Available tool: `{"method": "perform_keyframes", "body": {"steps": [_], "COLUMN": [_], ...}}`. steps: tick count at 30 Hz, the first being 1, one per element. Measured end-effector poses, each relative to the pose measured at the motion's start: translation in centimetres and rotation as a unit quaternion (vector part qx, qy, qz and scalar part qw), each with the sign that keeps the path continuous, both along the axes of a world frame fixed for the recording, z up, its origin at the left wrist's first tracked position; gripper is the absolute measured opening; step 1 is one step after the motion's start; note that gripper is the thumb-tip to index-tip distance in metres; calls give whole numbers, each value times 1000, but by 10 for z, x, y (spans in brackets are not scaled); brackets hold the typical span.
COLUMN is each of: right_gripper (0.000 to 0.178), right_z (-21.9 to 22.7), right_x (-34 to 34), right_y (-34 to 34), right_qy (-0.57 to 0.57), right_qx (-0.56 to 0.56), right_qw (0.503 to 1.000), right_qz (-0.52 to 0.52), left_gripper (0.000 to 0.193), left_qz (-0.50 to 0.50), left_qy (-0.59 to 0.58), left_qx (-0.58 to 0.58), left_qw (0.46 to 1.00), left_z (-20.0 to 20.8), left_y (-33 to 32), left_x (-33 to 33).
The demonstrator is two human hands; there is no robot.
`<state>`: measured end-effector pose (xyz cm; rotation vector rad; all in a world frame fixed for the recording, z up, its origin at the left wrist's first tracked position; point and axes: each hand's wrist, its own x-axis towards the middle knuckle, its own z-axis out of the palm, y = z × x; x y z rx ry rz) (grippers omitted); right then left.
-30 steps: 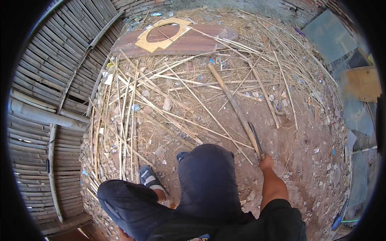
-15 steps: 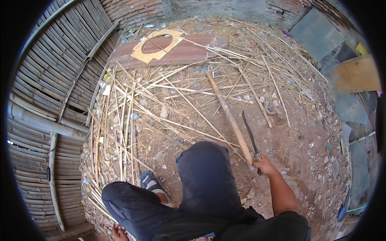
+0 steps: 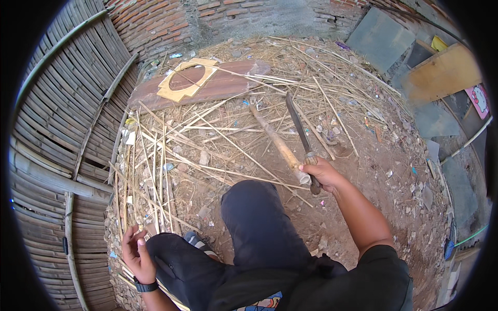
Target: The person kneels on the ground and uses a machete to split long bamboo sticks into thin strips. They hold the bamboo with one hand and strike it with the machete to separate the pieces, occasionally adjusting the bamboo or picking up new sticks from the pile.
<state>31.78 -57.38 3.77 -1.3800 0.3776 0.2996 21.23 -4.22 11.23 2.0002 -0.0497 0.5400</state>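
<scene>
The right hand (image 3: 322, 173) is closed tight around the dark handle of a long, narrow-bladed machete (image 3: 299, 129), and the blade now points up and away from the person over the ground, where half a second ago it lay lower and closer to the thick pale bamboo pole (image 3: 280, 147). That pole lies slanted on the bare brown dirt ground (image 3: 373, 171), its near cut end just beside the right hand's grip and its far end reaching into the litter of thin split bamboo strips (image 3: 171, 150) that covers the ground toward the woven bamboo wall (image 3: 57, 129) on the left. The left hand (image 3: 136, 254), with a black watch at the wrist, has come into plain view low at the left beside the dark-trousered knee (image 3: 254, 217); its fingers are loosely spread and it holds nothing, hovering just over the strips near the foot of the wall. At the far edge of the ground, against the red brick wall (image 3: 171, 20), lies a reddish-brown flat board (image 3: 218, 85) with a pale yellow cut-out frame with a round hole (image 3: 187, 78) resting on it. No container shows anywhere among these things.
</scene>
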Motion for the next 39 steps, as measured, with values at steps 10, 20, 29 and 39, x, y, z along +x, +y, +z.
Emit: {"method": "perform_keyframes", "body": {"steps": [10,20,29,39], "right_gripper": [28,30,54,56], "right_z": [64,88,99,70], "right_x": [41,49,61,47], "right_y": [70,112,128,77], "right_qy": [-21,6,-16,-76], "right_qx": [50,58,19,-168], "right_qw": [996,994,996,982], "right_qz": [65,91,84,49], "left_gripper": [59,53,45,36], "left_qz": [-307,-268,-200,-37], "left_qy": [-92,-162,-181,-213], "left_qx": [278,267,251,200], "left_qw": [906,911,930,956], "left_z": [50,16,20,74], "left_y": [-197,-219,-203,-159], "left_x": [100,137,157,167]}}
